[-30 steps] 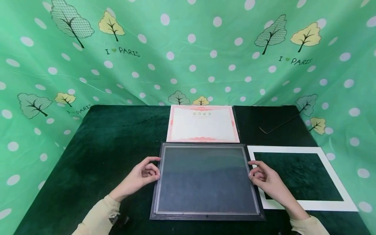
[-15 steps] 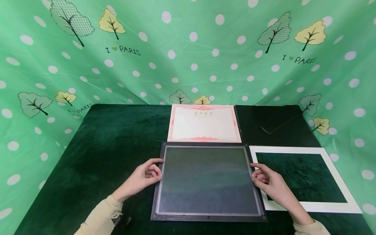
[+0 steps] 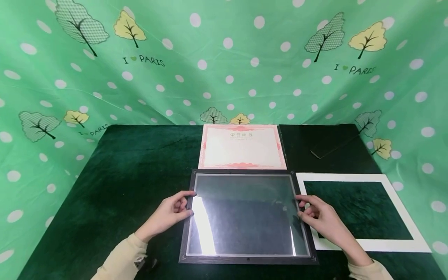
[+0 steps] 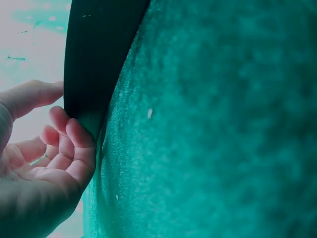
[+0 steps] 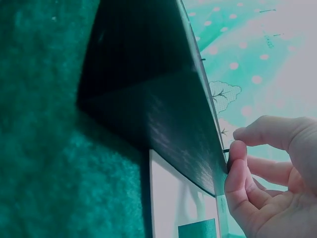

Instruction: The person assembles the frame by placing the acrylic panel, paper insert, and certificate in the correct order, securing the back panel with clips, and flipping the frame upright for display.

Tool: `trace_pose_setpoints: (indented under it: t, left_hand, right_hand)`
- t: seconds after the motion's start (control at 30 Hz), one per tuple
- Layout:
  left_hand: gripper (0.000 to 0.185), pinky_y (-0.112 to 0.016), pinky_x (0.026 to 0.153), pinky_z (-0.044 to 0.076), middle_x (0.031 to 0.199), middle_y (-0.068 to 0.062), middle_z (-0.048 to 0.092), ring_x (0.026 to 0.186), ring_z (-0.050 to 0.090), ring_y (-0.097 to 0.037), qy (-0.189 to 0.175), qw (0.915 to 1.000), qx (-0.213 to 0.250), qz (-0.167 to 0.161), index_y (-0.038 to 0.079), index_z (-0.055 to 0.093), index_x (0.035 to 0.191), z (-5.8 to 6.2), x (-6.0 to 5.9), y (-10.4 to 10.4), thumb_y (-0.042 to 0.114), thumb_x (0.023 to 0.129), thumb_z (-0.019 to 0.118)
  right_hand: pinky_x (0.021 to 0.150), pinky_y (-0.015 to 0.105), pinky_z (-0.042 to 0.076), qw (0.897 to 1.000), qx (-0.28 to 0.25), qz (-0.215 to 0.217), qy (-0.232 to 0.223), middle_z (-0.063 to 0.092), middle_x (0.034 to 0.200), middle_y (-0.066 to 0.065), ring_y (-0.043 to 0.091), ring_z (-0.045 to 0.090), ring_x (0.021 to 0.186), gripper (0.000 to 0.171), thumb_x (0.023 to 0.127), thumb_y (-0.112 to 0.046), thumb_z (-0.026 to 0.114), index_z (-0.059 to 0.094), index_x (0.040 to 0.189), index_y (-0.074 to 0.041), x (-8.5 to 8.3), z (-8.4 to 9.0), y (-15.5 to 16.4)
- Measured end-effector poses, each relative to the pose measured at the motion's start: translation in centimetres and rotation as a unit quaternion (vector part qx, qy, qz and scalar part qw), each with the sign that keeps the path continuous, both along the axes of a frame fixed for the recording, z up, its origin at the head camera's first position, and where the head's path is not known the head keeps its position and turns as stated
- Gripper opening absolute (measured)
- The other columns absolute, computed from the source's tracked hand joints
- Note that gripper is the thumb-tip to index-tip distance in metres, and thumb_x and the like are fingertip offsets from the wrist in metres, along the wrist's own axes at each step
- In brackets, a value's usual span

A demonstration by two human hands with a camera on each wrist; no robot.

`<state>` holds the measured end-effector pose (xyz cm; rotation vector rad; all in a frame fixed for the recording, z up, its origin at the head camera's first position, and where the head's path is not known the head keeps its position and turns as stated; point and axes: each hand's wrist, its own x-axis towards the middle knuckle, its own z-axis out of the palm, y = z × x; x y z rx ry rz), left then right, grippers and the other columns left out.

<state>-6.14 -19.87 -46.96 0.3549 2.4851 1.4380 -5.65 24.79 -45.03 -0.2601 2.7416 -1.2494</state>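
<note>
A pink-bordered certificate (image 3: 241, 147) was laid flat at the worktop (image 3: 133, 167) rear, w/ a white mat board (image 3: 364, 212) at right & a thin dark strip (image 3: 332, 147) beyond it. Green dotted cloth (image 3: 224, 58) was hung behind.

Your left hand (image 3: 170, 213) sits at the left edge of the frame (image 3: 245, 216), thumb on top and curled fingers (image 4: 74, 144) tucked under the edge. Your right hand (image 3: 320, 217) mirrors it at the right edge, thumb above and fingertips (image 5: 237, 163) hooked beneath; it seems to pinch the edge, though the wrist view is dim. Both forearms reach in from the near edge of the table, sleeves (image 3: 120, 258) down to the wrists, palms turned toward each other.
</note>
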Motion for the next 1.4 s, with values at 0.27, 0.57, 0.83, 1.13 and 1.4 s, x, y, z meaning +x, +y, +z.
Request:
trace_pose_setpoints:
  t: [0.27, 0.57, 0.83, 1.13, 1.4]
  left_hand:
    - [0.046, -0.023, 0.061, 0.049, 0.095, -0.006, 0.046, 0.069, 0.054, -0.013, 0.031, 0.9995, 0.005, 0.007, 0.007, 0.058, 0.126, -0.1, 0.1, -0.1, 0.005, 0.084, 0.074]
    - [0.047, -0.025, 0.066, 0.052, 0.105, -0.006, 0.046, 0.073, 0.055, -0.011, 0.076, 0.9963, -0.038, -0.006, 0.009, 0.06, 0.127, 0.1, -0.3, 0.2, 0.006, 0.083, 0.075]
    - [0.04, -0.027, 0.068, 0.053, 0.111, -0.011, 0.046, 0.087, 0.053, -0.02, 0.129, 0.9893, -0.065, -0.019, 0.006, 0.062, 0.122, 1.7, -1.5, 0.4, 0.005, 0.083, 0.073]
    - [0.035, -0.028, 0.068, 0.053, 0.112, -0.015, 0.05, 0.089, 0.056, -0.026, 0.145, 0.9864, -0.024, -0.073, 0.003, 0.061, 0.118, 3.1, -2.7, 3.0, 0.002, 0.085, 0.07]
    - [0.032, -0.027, 0.074, 0.053, 0.112, -0.014, 0.054, 0.091, 0.058, -0.02, 0.061, 0.9847, 0.014, -0.162, 0.002, 0.061, 0.119, 3.6, -2.5, 6.9, 0.002, 0.088, 0.064]
  right_hand:
    - [0.057, 0.026, 0.047, 1.0, -0.003, -0.007, -0.011, 0.055, 0.099, 0.009, 0.011, 0.057, 0.067, 0.04, 0.087, -0.004, 0.069, 0.06, 0.126, -0.002, 0.0, 0.1, 0.1]
    - [0.053, 0.026, 0.044, 1.0, 0.016, -0.013, -0.003, 0.056, 0.099, 0.009, 0.011, 0.055, 0.064, 0.04, 0.088, -0.004, 0.068, 0.058, 0.127, -0.001, -0.3, 0.3, 1.3]
    - [0.054, 0.026, 0.045, 0.999, 0.05, -0.018, 0.011, 0.057, 0.101, 0.011, 0.01, 0.056, 0.066, 0.04, 0.088, -0.006, 0.069, 0.057, 0.126, -0.001, -0.9, 0.4, 3.5]
    - [0.056, 0.026, 0.045, 0.993, 0.112, -0.024, 0.015, 0.057, 0.1, 0.009, 0.008, 0.053, 0.067, 0.04, 0.089, -0.01, 0.068, 0.056, 0.125, 0.001, -1.3, -0.1, 7.5]
    - [0.056, 0.025, 0.046, 0.986, 0.164, -0.031, 0.018, 0.058, 0.098, 0.011, 0.004, 0.05, 0.071, 0.041, 0.088, -0.009, 0.068, 0.054, 0.123, 0.006, -1.4, -0.5, 11.8]
